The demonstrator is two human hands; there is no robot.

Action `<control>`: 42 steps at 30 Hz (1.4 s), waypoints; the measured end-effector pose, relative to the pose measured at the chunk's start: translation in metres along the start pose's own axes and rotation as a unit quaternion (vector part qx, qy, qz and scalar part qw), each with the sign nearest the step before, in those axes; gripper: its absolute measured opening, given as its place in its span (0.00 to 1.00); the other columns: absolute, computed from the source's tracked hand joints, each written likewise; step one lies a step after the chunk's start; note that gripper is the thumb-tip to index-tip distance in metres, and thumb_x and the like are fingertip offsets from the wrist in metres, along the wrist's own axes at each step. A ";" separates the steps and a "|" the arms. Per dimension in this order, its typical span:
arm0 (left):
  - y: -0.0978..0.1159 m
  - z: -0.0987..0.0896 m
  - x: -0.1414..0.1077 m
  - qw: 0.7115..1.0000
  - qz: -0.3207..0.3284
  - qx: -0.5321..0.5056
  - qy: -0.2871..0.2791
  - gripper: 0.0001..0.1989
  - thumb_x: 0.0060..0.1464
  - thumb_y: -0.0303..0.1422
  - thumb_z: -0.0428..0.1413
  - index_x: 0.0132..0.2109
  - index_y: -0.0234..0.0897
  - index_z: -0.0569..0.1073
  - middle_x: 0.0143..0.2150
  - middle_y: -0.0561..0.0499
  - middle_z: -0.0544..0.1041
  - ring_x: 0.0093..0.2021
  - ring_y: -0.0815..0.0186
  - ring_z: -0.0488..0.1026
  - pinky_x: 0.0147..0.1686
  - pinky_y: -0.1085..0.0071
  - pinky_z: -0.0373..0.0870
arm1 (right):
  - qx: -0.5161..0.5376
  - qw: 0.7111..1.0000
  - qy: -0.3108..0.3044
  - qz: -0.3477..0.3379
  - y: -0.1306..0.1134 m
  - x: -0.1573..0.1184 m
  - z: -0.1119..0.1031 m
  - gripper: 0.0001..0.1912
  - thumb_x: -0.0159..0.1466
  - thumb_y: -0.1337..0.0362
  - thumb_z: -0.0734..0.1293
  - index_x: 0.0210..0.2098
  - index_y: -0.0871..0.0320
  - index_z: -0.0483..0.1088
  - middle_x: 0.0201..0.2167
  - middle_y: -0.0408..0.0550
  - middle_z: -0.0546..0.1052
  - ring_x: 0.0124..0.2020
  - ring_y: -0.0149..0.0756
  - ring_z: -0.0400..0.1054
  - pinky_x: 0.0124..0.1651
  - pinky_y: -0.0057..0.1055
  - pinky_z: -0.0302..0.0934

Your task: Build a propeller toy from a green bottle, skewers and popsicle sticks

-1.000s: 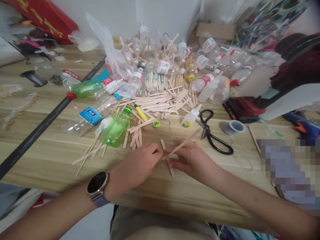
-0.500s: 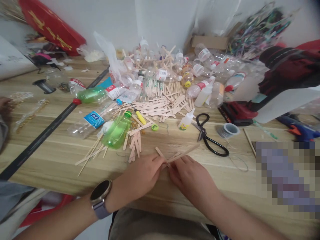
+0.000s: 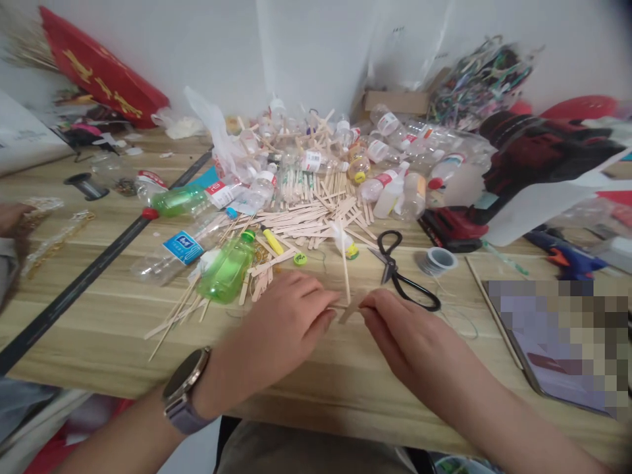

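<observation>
My left hand [image 3: 289, 322], with a watch [image 3: 187, 382] on its wrist, pinches the left end of joined wooden craft sticks [image 3: 346, 280]. One stick points away from me over the table; another, blurred, slants toward my right fingers. My right hand [image 3: 407, 332] is closed on that slanted stick, and its fingertips partly hide the joint. Just beyond the sticks is a small glue bottle [image 3: 351, 251], partly covered by the far-pointing stick. Black-handled scissors [image 3: 390, 266] lie open beyond my right hand. Loose craft sticks [image 3: 296, 224] are heaped farther back.
A green bottle [image 3: 227, 266] lies left of the heap, near a yellow-handled tool [image 3: 271, 241]. Right are a wire spool [image 3: 437, 261], a cordless drill [image 3: 503, 178], a glue gun [image 3: 563, 257] and a tablet [image 3: 557, 355]. Another person's hand [image 3: 14, 217] is at far left.
My hands have moved slightly apart. The joined sticks have turned, so one now points away from me instead of right. The glue bottle appears shifted left. The view has swung a little right.
</observation>
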State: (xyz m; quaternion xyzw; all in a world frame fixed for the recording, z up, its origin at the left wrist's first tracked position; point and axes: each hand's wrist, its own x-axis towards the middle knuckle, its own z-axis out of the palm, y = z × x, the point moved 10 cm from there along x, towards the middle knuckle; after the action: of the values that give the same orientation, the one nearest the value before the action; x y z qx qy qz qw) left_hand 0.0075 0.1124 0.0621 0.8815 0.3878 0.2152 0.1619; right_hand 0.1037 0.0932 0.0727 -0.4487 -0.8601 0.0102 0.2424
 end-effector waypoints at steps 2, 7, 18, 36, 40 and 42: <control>0.007 -0.007 0.003 1.000 -0.003 -0.029 -0.001 0.10 0.64 0.31 0.50 0.46 0.37 0.74 0.39 0.49 0.75 0.43 0.61 0.69 0.45 0.62 0.64 | 0.001 1.000 0.017 -0.006 -0.005 0.002 -0.015 0.12 0.71 0.69 0.52 0.35 0.57 0.63 0.25 0.45 0.72 0.25 0.36 0.69 0.27 0.31 0.60; 0.018 -0.019 0.008 0.997 -0.019 -0.077 -0.007 0.09 0.65 0.31 0.49 0.40 0.37 0.73 0.38 0.52 0.74 0.42 0.63 0.69 0.44 0.66 0.62 | 0.008 0.999 0.031 -0.018 -0.013 0.006 -0.031 0.12 0.71 0.69 0.54 0.35 0.58 0.65 0.26 0.46 0.72 0.27 0.37 0.69 0.30 0.32 0.63; -0.017 -0.027 -0.021 0.953 -0.207 -0.218 -0.049 0.14 0.60 0.42 0.50 0.31 0.39 0.72 0.29 0.54 0.72 0.31 0.66 0.69 0.26 0.73 0.61 | 0.025 0.994 0.034 0.106 0.056 0.035 -0.034 0.14 0.71 0.63 0.56 0.33 0.56 0.69 0.27 0.45 0.75 0.28 0.36 0.70 0.29 0.29 0.60; -0.046 -0.052 -0.018 0.931 -0.231 -0.282 -0.025 0.14 0.53 0.41 0.54 0.25 0.39 0.74 0.22 0.55 0.70 0.25 0.67 0.66 0.21 0.76 0.61 | -0.116 0.988 -0.063 0.083 0.100 0.089 0.059 0.12 0.64 0.65 0.62 0.46 0.62 0.67 0.43 0.57 0.74 0.36 0.41 0.70 0.36 0.32 0.59; -0.043 -0.051 -0.005 0.923 -0.216 -0.318 -0.026 0.13 0.55 0.40 0.54 0.26 0.39 0.75 0.21 0.55 0.68 0.22 0.68 0.65 0.20 0.75 0.58 | -0.106 0.974 0.041 0.197 0.161 0.082 0.013 0.13 0.63 0.61 0.61 0.45 0.62 0.64 0.39 0.58 0.74 0.33 0.43 0.69 0.33 0.33 0.57; -0.038 -0.047 0.005 0.918 -0.208 -0.337 -0.036 0.14 0.54 0.40 0.53 0.25 0.38 0.73 0.21 0.56 0.65 0.22 0.69 0.63 0.20 0.75 0.56 | -0.095 0.966 0.069 0.232 0.185 0.078 0.003 0.10 0.62 0.61 0.61 0.41 0.60 0.64 0.34 0.55 0.74 0.31 0.42 0.67 0.31 0.32 0.56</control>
State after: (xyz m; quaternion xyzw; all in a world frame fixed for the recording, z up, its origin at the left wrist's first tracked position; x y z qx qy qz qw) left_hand -0.0371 0.1462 0.0861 0.6815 0.4608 0.2625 0.5043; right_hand 0.2069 0.2645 0.0589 -0.6566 -0.7106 -0.0470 0.2483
